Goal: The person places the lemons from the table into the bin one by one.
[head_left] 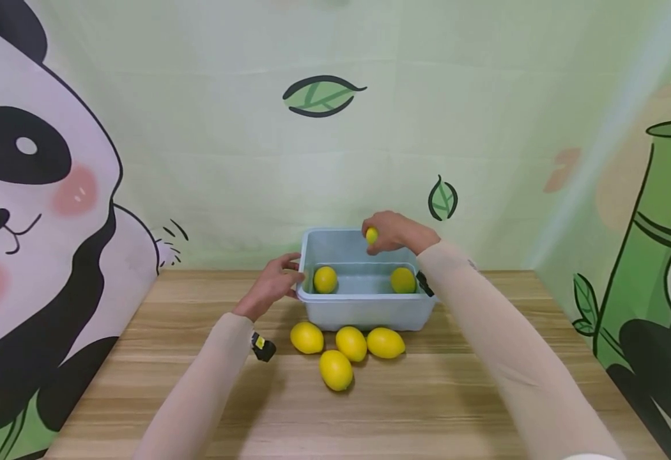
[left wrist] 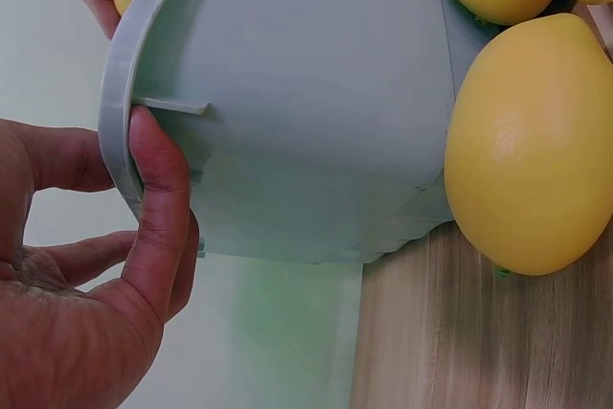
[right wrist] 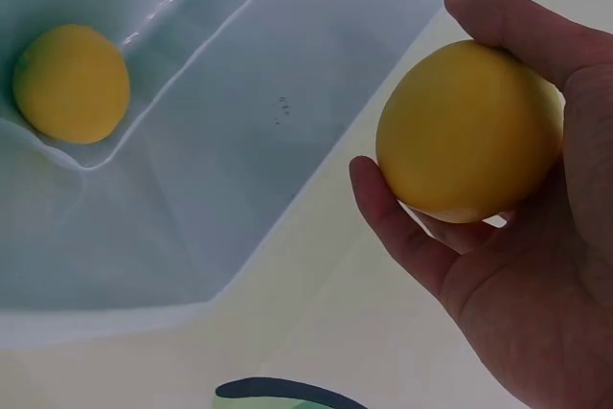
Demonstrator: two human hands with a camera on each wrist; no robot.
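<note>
A light blue plastic bin [head_left: 370, 312] stands on the table with two lemons inside: one lemon [head_left: 325, 280] at the left, another lemon [head_left: 403, 280] at the right. My left hand [head_left: 275, 282] grips the bin's left rim, thumb and fingers on either side of it in the left wrist view. Over the bin's back right part, my right hand [head_left: 394, 231] holds a lemon [right wrist: 469, 131] between thumb and curled fingers, above rim height. In front of the bin lie several loose lemons, the nearest lemon [head_left: 336, 370] a little apart from a row with a lemon [head_left: 386, 343] at its right end.
The wood-grain table [head_left: 427, 409] runs back to a pale green backdrop [head_left: 226, 160] printed with pandas, leaves and bamboo, close behind the bin. A small black device [head_left: 263, 348] sits at the left wrist.
</note>
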